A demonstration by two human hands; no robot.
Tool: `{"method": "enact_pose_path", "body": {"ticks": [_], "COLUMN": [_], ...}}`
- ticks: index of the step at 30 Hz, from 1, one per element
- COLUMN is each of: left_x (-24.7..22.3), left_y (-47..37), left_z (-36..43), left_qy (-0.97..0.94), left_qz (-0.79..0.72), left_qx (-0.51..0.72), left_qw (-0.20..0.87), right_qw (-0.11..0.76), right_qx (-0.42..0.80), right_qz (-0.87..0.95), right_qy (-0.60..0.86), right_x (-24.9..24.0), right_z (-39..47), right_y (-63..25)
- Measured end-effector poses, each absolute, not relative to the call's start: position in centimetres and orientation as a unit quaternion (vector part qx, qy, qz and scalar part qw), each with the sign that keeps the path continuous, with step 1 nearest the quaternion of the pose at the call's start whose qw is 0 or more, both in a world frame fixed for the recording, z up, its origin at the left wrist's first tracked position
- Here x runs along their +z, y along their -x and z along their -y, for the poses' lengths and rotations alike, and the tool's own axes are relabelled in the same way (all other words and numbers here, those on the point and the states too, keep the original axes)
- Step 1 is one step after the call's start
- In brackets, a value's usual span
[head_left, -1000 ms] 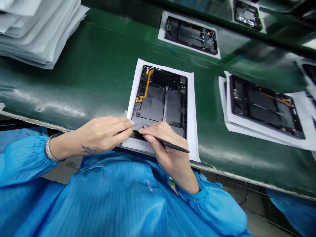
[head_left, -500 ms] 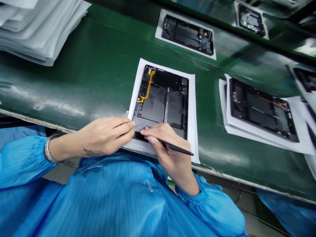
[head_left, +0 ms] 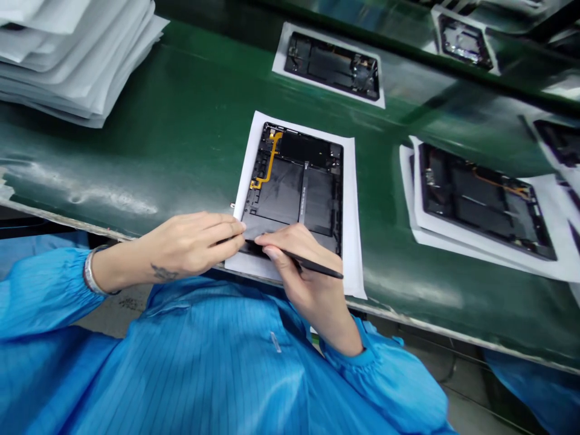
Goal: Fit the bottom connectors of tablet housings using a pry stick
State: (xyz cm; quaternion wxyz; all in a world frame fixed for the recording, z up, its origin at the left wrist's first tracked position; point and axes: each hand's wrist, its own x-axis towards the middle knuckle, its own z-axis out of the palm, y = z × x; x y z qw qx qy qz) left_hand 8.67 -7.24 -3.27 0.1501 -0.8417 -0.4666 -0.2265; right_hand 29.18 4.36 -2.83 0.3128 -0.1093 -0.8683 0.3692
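An opened tablet (head_left: 290,187), with dark battery panels and an orange flex cable (head_left: 271,166) along its left side, lies on a white sheet (head_left: 356,254) at the bench's front edge. My left hand (head_left: 194,244) is closed at the tablet's near-left corner, fingertips against its edge; its thumb is hidden. A slim black hand tool (head_left: 317,267) is held pen-like in my right hand (head_left: 308,260), over the tablet's near end. My fingers cover the tool's tip, so its exact kind and what it touches are hidden.
A tall stack of white sheets (head_left: 81,66) stands at the left. Another open tablet (head_left: 333,65) lies on a sheet beyond mine. To the right, one more (head_left: 484,199) rests on layered sheets. The green bench (head_left: 190,133) ends just before my body.
The tool's rear end has swung a little left and up as my right hand shifted slightly left. My left hand stays at the tablet's corner. The view has moved slightly.
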Motion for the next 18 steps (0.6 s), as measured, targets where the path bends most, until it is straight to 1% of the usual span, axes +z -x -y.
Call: {"method": "enact_pose_path", "body": {"ticks": [5,12,15,18], "left_x": [-2.8,-2.1,-2.1,-2.3], "left_y": [-8.0,-7.5,-7.4,-7.4], "left_z": [6.9,6.1,5.8,5.9], "left_qy": [0.845,0.885,0.890,0.889], "left_qz": [0.479,0.419,0.414,0.413], "left_qx": [-0.219,-0.134,-0.121,-0.133], "left_qw": [0.095,0.151,0.150,0.146], "right_qw": [0.323,0.312,0.309,0.296], "right_qx": [0.384,0.373,0.374,0.370], "right_qz": [0.856,0.867,0.870,0.878], "right_qy": [0.124,0.107,0.092,0.071], "right_x": [-3.0,-2.9,-3.0,-3.0], "right_z": [-4.3,-4.3,-4.3,-4.3], "right_y": [-29.5,-29.3,-29.3,-29.1]}}
